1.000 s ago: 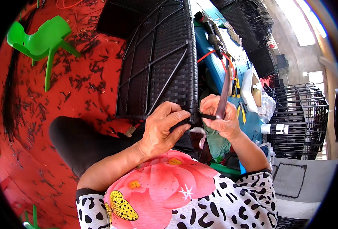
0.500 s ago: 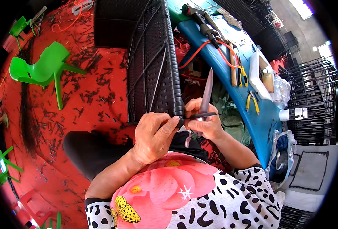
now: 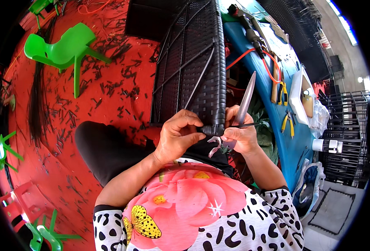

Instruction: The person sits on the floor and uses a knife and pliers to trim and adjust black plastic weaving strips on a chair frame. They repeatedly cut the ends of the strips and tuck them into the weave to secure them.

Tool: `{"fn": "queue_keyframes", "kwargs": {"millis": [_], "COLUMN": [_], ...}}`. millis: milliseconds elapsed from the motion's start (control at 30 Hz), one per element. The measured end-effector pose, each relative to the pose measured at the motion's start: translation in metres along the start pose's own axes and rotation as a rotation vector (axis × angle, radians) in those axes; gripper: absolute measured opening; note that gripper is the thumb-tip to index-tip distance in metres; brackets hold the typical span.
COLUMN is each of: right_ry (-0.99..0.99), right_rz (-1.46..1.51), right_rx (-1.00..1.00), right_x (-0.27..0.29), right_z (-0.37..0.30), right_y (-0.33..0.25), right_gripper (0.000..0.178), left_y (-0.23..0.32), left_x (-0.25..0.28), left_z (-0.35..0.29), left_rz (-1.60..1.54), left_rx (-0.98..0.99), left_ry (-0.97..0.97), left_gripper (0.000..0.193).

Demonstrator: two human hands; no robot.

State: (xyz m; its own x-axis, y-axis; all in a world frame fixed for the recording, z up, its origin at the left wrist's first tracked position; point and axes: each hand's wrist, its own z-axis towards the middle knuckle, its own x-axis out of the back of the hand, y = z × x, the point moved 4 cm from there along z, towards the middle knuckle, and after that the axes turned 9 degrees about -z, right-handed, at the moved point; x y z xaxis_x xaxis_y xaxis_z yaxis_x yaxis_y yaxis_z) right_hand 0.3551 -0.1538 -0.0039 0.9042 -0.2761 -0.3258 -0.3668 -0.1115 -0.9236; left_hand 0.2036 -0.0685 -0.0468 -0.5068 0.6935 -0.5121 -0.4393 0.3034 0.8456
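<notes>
A black woven rattan-style furniture piece (image 3: 205, 79) stands upright before me, its near lower corner between my hands. Finger and thumb of my left hand (image 3: 177, 136) close on the wrapped end (image 3: 212, 130) of that corner. My right hand (image 3: 242, 134) is closed around a pointed metal blade (image 3: 246, 97), its tip up and away from me. A thin black strip (image 3: 248, 124) sticks out to the right from the same fingers. Below the corner hangs a pale pink tie (image 3: 214, 146); what it is fastened to is hidden.
At right, a blue table (image 3: 287, 144) bears a power tool (image 3: 252, 35), a hammer-like wooden handle (image 3: 274, 92), yellow-handled pliers (image 3: 288, 124) and a white foam tray (image 3: 298, 94). Green plastic chair (image 3: 63, 48) stands left on red flooring strewn with black scraps (image 3: 126, 75). Black bundled strands (image 3: 38, 98) lie there too.
My view has shifted, so the scene sits further right and slightly up. My left hand has drawn a little away from the right, exposing the wrapped corner; the right still grips blade and strip.
</notes>
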Motion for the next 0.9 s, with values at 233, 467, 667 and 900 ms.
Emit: {"fn": "queue_keyframes", "kwargs": {"millis": [233, 467, 667, 900], "right_ry": [0.018, -0.008, -0.015, -0.185], "right_rz": [-0.108, -0.287, -0.834, -1.331], "right_rx": [0.017, 0.041, 0.319, 0.283], "right_x": [-0.006, -0.01, -0.027, -0.058], "right_z": [-0.003, -0.006, -0.007, 0.001], "right_y": [-0.011, -0.022, -0.054, -0.081], "right_gripper": [0.036, 0.033, 0.024, 0.023], "left_y": [-0.006, 0.005, 0.001, -0.001], "left_x": [0.004, -0.001, -0.002, -0.002], "left_z": [-0.002, 0.001, 0.008, 0.025], "left_rz": [-0.203, -0.055, -0.07, -0.023], "left_rx": [0.089, 0.031, 0.088, 0.022], "left_ry": [0.056, 0.034, -0.034, -0.25], "left_gripper": [0.02, 0.013, 0.01, 0.014]}}
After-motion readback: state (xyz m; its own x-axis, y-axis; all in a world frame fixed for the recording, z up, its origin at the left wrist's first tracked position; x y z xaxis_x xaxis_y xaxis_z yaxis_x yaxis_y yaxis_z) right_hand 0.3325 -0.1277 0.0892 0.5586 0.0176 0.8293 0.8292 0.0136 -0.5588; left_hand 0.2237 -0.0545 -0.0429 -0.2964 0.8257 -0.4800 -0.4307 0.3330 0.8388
